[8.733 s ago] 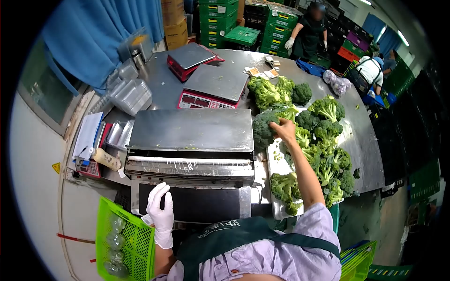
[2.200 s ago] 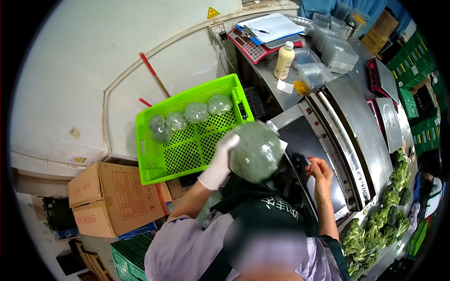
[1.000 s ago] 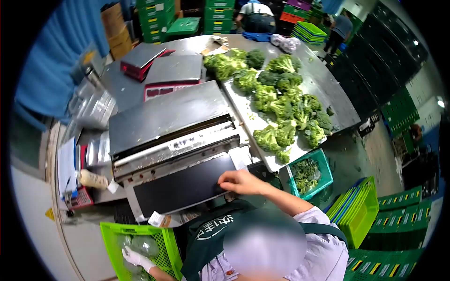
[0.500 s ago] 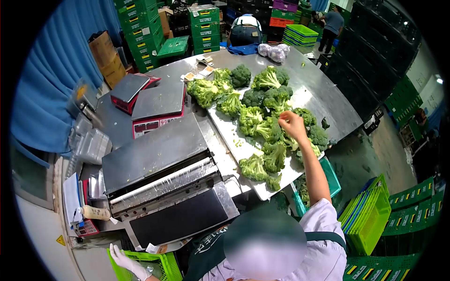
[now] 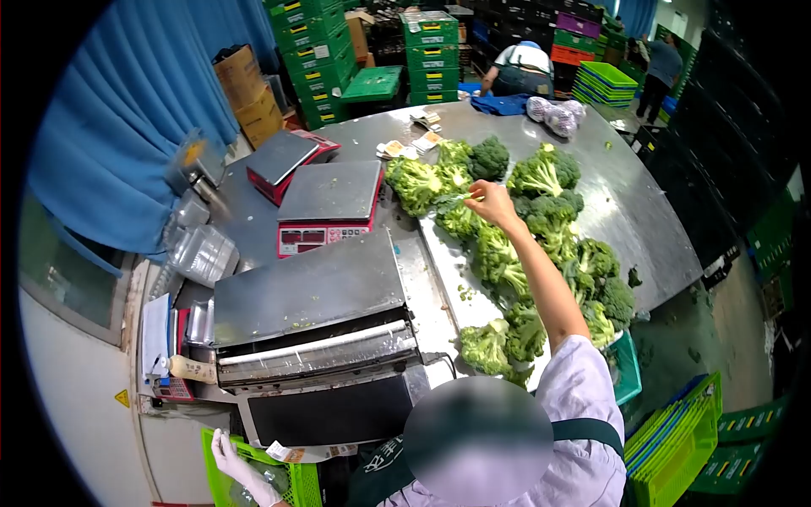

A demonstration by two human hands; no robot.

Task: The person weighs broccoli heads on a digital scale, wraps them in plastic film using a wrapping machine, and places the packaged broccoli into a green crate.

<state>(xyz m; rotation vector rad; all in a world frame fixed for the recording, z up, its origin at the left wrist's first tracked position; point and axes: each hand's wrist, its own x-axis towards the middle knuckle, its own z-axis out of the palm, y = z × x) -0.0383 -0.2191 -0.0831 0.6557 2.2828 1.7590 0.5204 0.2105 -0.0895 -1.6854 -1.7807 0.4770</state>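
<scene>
The right fingertips point(image 5: 470, 199) are bending close together at a leafy bit of broccoli above the far end of the white board point(image 5: 452, 269), though whether they are gripping it cannot be told, and the heap of broccoli point(image 5: 553, 230) is covering much of the board and spreading past its right side. Nearer the person and well left of the board, the gloved left hand point(image 5: 239, 471) is holding its fingers loosely open over the green basket point(image 5: 216, 488), while the wrapping machine point(image 5: 308, 291) is standing between.

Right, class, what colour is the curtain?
Blue; the curtain shows best in the current head view.
</scene>
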